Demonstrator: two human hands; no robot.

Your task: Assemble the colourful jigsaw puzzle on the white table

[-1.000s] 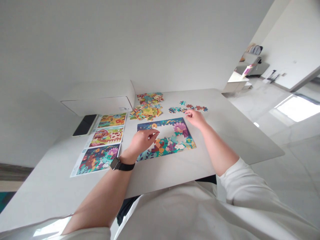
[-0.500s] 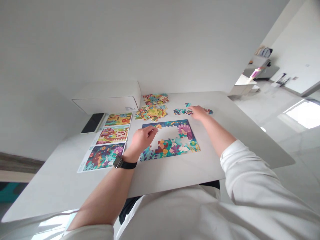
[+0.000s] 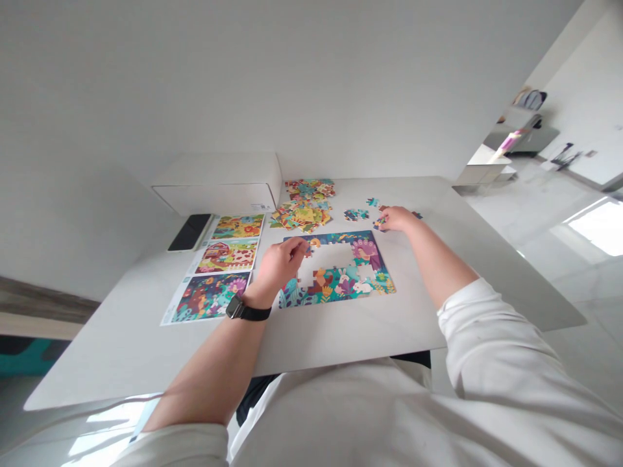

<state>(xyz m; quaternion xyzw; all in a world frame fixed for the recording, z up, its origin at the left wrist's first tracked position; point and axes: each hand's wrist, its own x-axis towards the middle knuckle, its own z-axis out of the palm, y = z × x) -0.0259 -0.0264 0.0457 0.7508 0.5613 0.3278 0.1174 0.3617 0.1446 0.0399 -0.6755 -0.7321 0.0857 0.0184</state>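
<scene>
- Head view: left hand [image 3: 282,263] curled over far-left part of half-filled puzzle [image 3: 344,283]; can't tell if it grips anything.
- Right hand [image 3: 399,219] partly curled, fingertips at loose piece [image 3: 378,225] beyond puzzle; grip unclear.

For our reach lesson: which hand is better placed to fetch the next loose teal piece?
Probably the right hand: it's beside the teal jigsaw pieces; the left hand is farther, over the puzzle.

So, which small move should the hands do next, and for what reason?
Perhaps the right hand should bring the loose piece at its fingertips to the puzzle, because a large gap shows in the puzzle's middle and the left hand is near that gap.
</scene>
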